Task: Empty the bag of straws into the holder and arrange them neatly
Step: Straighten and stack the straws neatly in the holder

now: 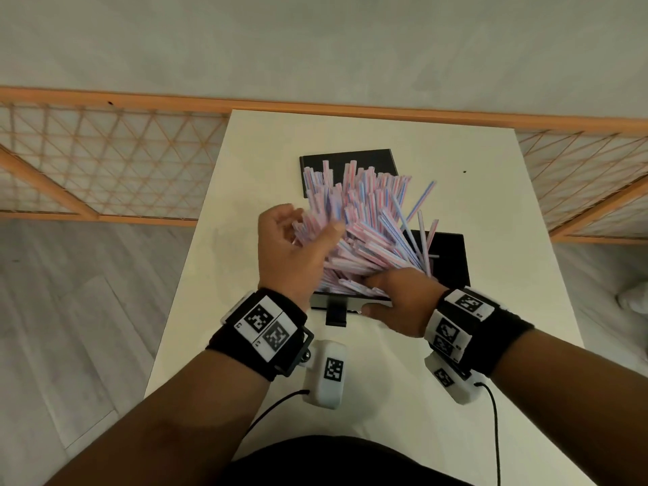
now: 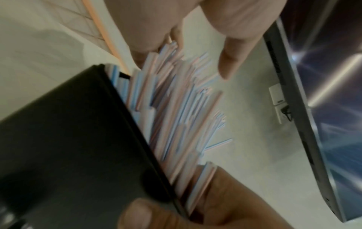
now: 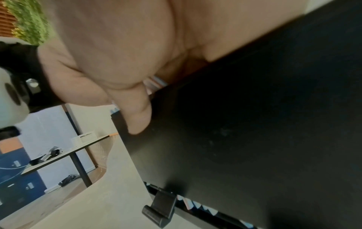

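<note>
The pink-and-blue striped plastic straws [image 1: 354, 219] are fanning up and away from both hands out of the black box-shaped holder [image 1: 452, 254], the left hand [image 1: 294, 247] spreading loosely against them while the right hand [image 1: 399, 303] is gripping the holder's near edge.

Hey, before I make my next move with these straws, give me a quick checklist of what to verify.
1. Holder steadied: right hand grips the holder at its near wall. Ok.
2. Left hand on the bundle: rests against the left side of the straws. Ok.
3. Straws upright and level: fanned out, tips uneven. Not ok.
4. Strays gathered: stray straws lean off to the right. Not ok.
5. Bag emptied: no bag in view. Cannot tell.
</note>
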The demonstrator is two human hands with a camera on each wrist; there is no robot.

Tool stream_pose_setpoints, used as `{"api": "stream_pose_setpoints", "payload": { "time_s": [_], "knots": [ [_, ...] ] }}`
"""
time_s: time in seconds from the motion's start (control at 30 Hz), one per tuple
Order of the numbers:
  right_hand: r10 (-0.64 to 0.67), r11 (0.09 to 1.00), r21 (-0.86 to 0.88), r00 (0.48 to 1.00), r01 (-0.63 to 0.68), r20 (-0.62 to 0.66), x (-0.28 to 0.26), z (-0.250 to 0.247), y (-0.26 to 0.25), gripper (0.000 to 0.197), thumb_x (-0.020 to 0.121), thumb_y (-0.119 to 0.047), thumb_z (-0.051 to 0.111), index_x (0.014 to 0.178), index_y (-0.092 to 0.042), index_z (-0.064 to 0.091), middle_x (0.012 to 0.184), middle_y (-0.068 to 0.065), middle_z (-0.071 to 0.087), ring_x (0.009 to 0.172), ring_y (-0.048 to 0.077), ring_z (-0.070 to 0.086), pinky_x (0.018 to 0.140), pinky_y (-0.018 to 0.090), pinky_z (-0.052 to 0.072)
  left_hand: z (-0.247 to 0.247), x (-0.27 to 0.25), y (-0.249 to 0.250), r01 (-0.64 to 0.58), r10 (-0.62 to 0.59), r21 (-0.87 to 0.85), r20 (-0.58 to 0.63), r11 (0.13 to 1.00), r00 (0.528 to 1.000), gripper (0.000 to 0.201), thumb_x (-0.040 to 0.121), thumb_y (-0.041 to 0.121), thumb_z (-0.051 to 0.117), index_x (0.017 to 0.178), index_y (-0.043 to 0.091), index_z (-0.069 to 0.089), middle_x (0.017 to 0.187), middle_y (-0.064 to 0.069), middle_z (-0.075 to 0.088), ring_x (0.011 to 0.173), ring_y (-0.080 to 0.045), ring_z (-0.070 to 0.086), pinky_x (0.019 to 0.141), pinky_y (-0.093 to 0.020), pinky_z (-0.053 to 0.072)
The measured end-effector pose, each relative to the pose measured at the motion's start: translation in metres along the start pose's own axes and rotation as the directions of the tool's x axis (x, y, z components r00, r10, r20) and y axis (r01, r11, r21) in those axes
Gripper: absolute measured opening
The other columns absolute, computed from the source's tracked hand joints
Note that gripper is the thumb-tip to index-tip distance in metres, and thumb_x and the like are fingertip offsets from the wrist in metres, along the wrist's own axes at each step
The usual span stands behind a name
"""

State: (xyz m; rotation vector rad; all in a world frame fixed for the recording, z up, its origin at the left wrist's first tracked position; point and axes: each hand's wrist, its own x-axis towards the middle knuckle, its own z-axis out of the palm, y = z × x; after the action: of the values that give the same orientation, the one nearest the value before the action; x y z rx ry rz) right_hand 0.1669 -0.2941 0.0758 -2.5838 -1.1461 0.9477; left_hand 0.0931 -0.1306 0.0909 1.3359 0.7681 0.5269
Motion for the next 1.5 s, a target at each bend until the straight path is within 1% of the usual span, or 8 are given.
{"api": "stream_pose_setpoints", "payload": {
  "time_s": [0.17,0.33,0.53,0.63,0.93,1.17,1.33,1.5],
  "knots": [
    [0.101,0.991,-0.106,0.983,-0.086,0.150,0.006,-0.002,-0.006,0.040,0.089,-0.054,0.058,0.122,-0.032,0.059,0.117,-0.003,0.065,0.111,0.025,0.059,0.086,0.028,0.044,0.001,0.003,-0.010,0.294,-0.296,-0.127,0.003,0.947,0.955,0.097,0.059,0.067,0.079,0.132,0.013,0.046,0.129,-0.005,0.059,0.118,-0.021,0.060,0.100,-0.039,0.049],
    [0.145,0.988,-0.083,0.964,-0.129,0.224,0.005,-0.008,-0.012,0.057,0.086,-0.052,0.063,0.137,-0.033,0.047,0.110,-0.003,0.064,0.091,0.020,0.056,0.079,0.024,0.040,0.005,-0.004,-0.017,0.260,-0.259,-0.015,0.054,0.965,0.964,0.109,0.056,0.091,0.065,0.135,0.019,0.044,0.134,-0.006,0.061,0.121,-0.026,0.062,0.105,-0.052,0.048],
    [0.143,0.988,-0.099,0.959,-0.122,0.245,0.007,-0.008,-0.015,0.073,0.081,-0.059,0.067,0.143,-0.033,0.040,0.124,0.001,0.065,0.097,0.026,0.061,0.079,0.023,0.039,0.004,-0.009,-0.016,0.210,-0.209,-0.003,0.085,0.978,0.974,0.054,0.094,0.045,0.064,0.130,0.012,0.040,0.110,0.003,0.064,0.091,-0.004,0.069,0.075,-0.022,0.056],
    [0.172,0.979,-0.153,0.950,-0.136,0.261,0.009,-0.009,-0.018,0.071,0.081,-0.061,0.065,0.140,-0.027,0.044,0.097,-0.001,0.068,0.096,0.025,0.061,0.079,0.023,0.038,0.003,-0.013,-0.019,0.173,-0.179,0.054,0.122,0.983,0.976,0.060,0.082,0.052,0.067,0.125,0.020,0.039,0.113,0.010,0.063,0.103,-0.010,0.066,0.090,-0.034,0.054],
    [0.288,0.929,-0.284,0.944,-0.236,0.158,0.015,-0.005,-0.023,0.055,0.082,-0.072,0.054,0.058,-0.024,0.041,0.059,-0.005,0.050,0.065,0.016,0.053,0.069,0.027,0.040,-0.004,-0.010,-0.029,0.178,-0.196,0.167,0.093,0.970,0.976,0.056,0.084,0.044,0.076,0.120,0.015,0.045,0.106,0.013,0.063,0.097,-0.004,0.065,0.094,-0.041,0.054],
    [0.189,0.977,-0.127,0.972,-0.172,0.137,0.019,-0.001,-0.010,0.044,0.081,-0.060,0.064,0.107,-0.025,0.064,0.088,-0.008,0.063,0.092,0.019,0.063,0.077,0.027,0.047,-0.001,-0.015,-0.032,0.146,-0.163,0.161,0.103,0.976,0.981,0.050,0.091,0.039,0.071,0.125,0.014,0.045,0.111,0.014,0.063,0.103,-0.004,0.064,0.096,-0.037,0.053],
    [0.132,0.990,-0.073,0.979,-0.122,0.156,0.016,-0.005,-0.008,0.070,0.084,-0.056,0.065,0.144,-0.029,0.042,0.139,-0.002,0.054,0.126,0.024,0.051,0.102,0.033,0.041,0.001,-0.015,-0.029,0.097,-0.113,0.176,0.087,0.980,0.990,0.050,0.094,0.039,0.067,0.128,0.014,0.040,0.111,0.015,0.062,0.098,0.004,0.061,0.084,-0.021,0.050],
    [0.138,0.990,-0.050,0.980,-0.132,0.144,0.018,-0.010,-0.010,0.069,0.082,-0.070,0.057,0.138,-0.032,0.049,0.136,-0.002,0.057,0.129,0.023,0.049,0.106,0.032,0.038,0.000,-0.018,-0.023,0.048,-0.056,0.189,0.035,0.981,0.998,0.050,0.093,0.038,0.067,0.128,0.017,0.037,0.107,0.020,0.057,0.086,0.016,0.060,0.076,-0.010,0.046]
  ]
}}
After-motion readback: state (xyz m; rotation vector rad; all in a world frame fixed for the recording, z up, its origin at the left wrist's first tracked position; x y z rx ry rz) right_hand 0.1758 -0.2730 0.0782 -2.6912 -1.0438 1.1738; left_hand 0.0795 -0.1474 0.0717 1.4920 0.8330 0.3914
